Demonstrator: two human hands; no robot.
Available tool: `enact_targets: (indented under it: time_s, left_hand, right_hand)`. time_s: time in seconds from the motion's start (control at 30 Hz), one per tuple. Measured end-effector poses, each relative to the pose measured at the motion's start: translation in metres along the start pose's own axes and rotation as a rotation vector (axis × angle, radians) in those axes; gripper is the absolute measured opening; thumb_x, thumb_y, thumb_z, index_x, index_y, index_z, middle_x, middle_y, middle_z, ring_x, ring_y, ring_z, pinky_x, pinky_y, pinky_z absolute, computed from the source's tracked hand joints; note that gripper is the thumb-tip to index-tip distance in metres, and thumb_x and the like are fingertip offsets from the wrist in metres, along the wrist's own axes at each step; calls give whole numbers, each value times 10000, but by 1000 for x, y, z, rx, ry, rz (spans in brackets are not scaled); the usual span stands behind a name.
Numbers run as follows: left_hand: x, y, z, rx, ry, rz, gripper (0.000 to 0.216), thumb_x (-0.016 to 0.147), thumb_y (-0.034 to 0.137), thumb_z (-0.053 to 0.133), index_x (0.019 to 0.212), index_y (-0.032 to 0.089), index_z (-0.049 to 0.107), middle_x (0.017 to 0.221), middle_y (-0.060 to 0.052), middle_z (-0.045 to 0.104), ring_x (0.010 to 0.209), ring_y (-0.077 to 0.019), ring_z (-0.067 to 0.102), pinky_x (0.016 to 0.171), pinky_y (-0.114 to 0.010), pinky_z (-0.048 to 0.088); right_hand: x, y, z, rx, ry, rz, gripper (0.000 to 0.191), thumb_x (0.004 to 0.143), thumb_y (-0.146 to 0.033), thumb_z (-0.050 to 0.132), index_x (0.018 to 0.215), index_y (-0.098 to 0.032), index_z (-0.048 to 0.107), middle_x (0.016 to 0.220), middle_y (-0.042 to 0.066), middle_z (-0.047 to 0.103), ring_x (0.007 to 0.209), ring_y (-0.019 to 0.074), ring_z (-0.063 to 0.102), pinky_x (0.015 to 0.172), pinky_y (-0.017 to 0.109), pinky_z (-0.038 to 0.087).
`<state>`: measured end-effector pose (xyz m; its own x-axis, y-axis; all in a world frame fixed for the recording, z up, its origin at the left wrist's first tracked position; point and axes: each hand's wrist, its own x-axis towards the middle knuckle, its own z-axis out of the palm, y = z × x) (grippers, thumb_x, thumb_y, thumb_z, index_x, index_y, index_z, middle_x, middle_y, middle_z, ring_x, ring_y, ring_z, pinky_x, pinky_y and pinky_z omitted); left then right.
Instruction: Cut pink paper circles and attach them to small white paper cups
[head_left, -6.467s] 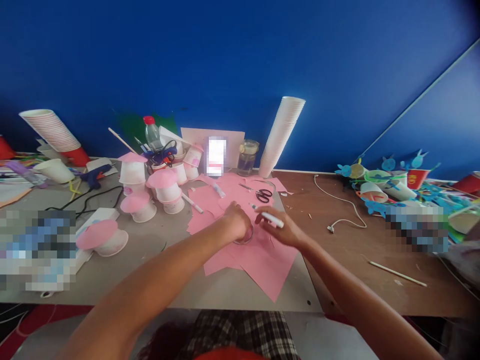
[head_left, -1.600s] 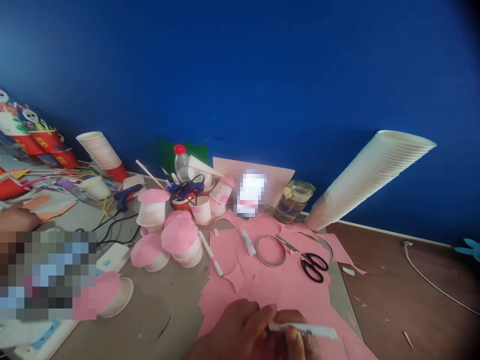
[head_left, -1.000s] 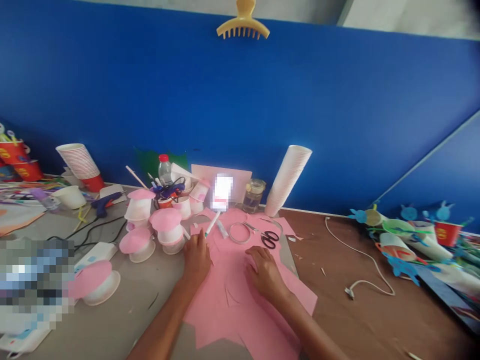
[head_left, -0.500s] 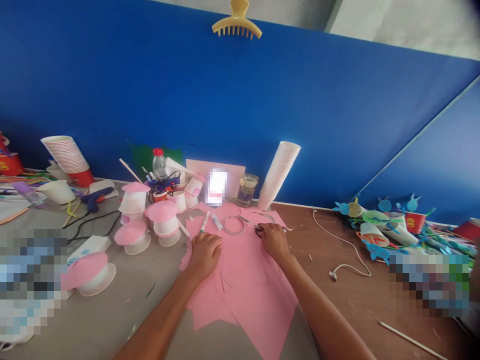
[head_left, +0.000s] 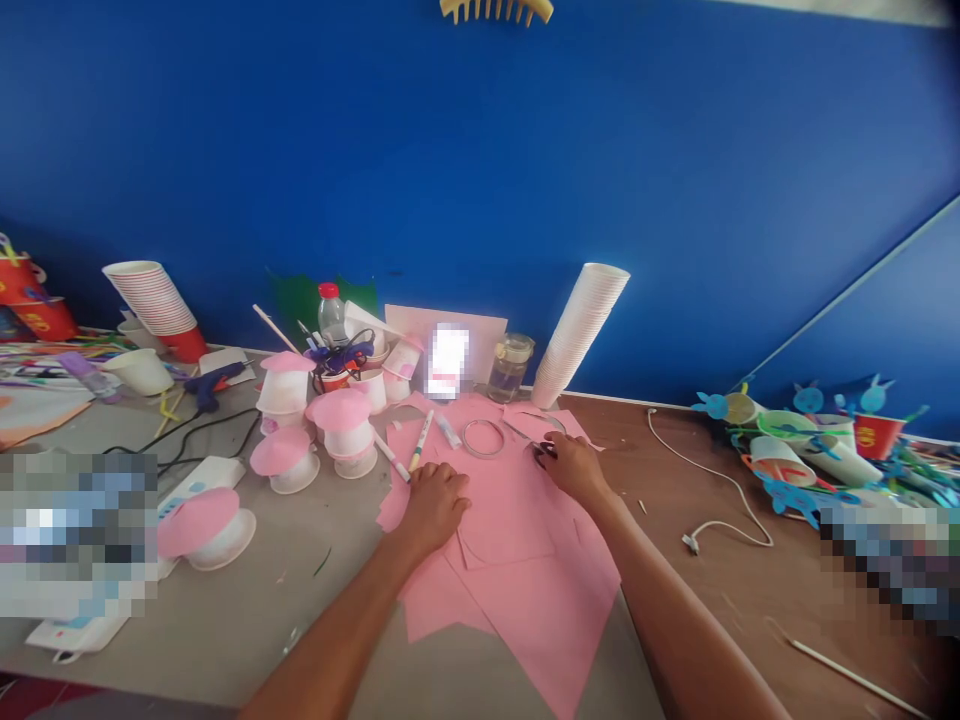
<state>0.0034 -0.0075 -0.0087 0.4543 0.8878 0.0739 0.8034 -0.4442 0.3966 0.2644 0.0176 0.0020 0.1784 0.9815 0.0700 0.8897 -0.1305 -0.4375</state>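
Note:
Pink paper sheets (head_left: 510,520) lie overlapped on the table before me. On their left part my left hand (head_left: 436,503) rests palm down with its fingers stretched out. My right hand (head_left: 576,465) has its fingers curled at the dark handles of a pair of scissors (head_left: 541,453), whose blades point to the far left. A round metal ring (head_left: 483,437) lies to the left of the scissors. Close to my left fingertips are a marker (head_left: 421,440) and a small pale tube (head_left: 448,431).
White paper cups with pink tops (head_left: 341,430) stand to the left, near a power strip (head_left: 199,485). Behind the paper are a lit phone (head_left: 447,360), a glass jar (head_left: 511,367) and a tall cup stack (head_left: 581,335). A white cable (head_left: 739,485) lies right.
The view has tilted down and turned slightly left. My right hand has closed more around the scissors' handles and shifted a little right. My left hand stays on the paper.

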Motion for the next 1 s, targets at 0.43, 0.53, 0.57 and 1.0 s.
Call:
enact_targets:
  time_s: [0.43,0.53,0.57,1.0]
  left_hand:
    - [-4,2,-3,-78,31,-63,235,782,170,505,987,226,606,998,-54,597,970,-247,488,891,-416,306]
    - [-4,0,-2,-38,10,-16,253,805,172,472,1007,232,613,998,-57,592,974,-254,489,912,-441,292]
    - [-4,-1,-2,-35,0,-9,248,808,173,468,997,231,616,986,-57,595,974,-255,490,915,-447,289]
    - [-5,0,-1,-65,5,-64,238,790,178,507,1007,224,595,1056,-63,552,1003,-252,488,925,-444,318]
  right_hand:
    - [-69,7,-30,1332,-234,28,514,632,-491,761,1072,-247,656,788,43,631,667,167,561,596,301,423]
    - [-74,-3,-26,1328,-292,75,465,628,-469,776,1026,-256,669,782,36,645,624,146,545,570,276,399]
    - [-75,-4,-24,1344,-313,75,468,625,-470,778,1024,-250,672,776,37,643,622,143,539,569,273,394]
    - [-80,-13,-10,1051,-284,77,417,766,-359,634,1143,-223,516,814,38,665,529,98,423,456,222,297]
